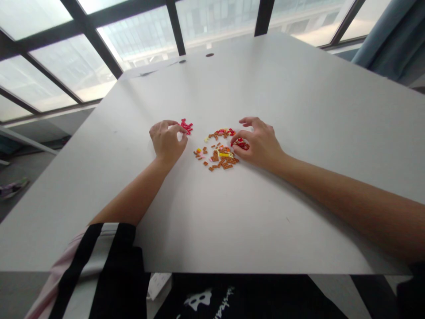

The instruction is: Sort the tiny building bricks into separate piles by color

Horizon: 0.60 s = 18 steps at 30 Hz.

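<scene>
Small toy building bricks lie on a white table [212,212] between my hands. My left hand [168,141] is beside a small pile of red bricks [186,127], its thumb and index finger curled close together. Whatever is between those fingertips is too small to make out. My right hand [262,142] pinches a small red brick at the right side of the mixed pile. More red bricks [243,144] lie under its curved fingers, partly hidden. Brown bricks [227,163], with a yellow brick [226,155] and a few orange and pink pieces, are scattered to its left.
Behind the red pile, an arc of red, brown and pale yellow bricks [222,133] lies on the table. Large windows [139,40] stand beyond the far edge, and a blue curtain [395,44] hangs at the right. Two round holes [209,55] are at the table's back.
</scene>
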Motion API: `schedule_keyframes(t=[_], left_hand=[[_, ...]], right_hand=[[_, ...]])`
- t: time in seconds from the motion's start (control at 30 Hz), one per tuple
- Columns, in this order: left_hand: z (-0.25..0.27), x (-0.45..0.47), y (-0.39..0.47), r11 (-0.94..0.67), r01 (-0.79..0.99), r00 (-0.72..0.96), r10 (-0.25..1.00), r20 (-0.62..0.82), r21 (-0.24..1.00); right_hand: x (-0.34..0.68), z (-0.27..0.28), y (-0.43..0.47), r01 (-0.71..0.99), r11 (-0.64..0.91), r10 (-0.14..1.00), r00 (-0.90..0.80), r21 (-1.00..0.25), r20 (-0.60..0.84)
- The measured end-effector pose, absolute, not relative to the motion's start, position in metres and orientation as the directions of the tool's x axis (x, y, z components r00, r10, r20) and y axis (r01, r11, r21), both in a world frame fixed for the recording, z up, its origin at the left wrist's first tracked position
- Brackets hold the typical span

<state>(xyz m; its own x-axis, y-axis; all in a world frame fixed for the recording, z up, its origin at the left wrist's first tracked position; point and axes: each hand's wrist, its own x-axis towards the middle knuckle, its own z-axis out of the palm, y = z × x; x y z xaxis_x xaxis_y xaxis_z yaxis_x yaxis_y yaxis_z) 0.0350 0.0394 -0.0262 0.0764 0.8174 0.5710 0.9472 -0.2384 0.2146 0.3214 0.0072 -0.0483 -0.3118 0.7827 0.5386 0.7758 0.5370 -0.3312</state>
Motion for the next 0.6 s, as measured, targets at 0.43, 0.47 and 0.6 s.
schedule_keyframes(t=[0.43, 0.47, 0.6], left_hand=[[-0.032, 0.049, 0.029, -0.438, 0.889, 0.240, 0.696, 0.677, 0.135], [-0.032, 0.052, 0.027, -0.458, 0.878, 0.260, 0.696, 0.669, 0.135], [-0.029, 0.064, 0.016, -0.539, 0.830, 0.346, 0.701, 0.623, 0.146]], right_hand=[[0.322, -0.045, 0.008, 0.755, 0.531, 0.813, -0.325, -0.385, 0.483], [0.322, -0.045, 0.009, 0.751, 0.537, 0.810, -0.330, -0.384, 0.485], [0.320, -0.044, 0.009, 0.731, 0.567, 0.788, -0.349, -0.380, 0.507]])
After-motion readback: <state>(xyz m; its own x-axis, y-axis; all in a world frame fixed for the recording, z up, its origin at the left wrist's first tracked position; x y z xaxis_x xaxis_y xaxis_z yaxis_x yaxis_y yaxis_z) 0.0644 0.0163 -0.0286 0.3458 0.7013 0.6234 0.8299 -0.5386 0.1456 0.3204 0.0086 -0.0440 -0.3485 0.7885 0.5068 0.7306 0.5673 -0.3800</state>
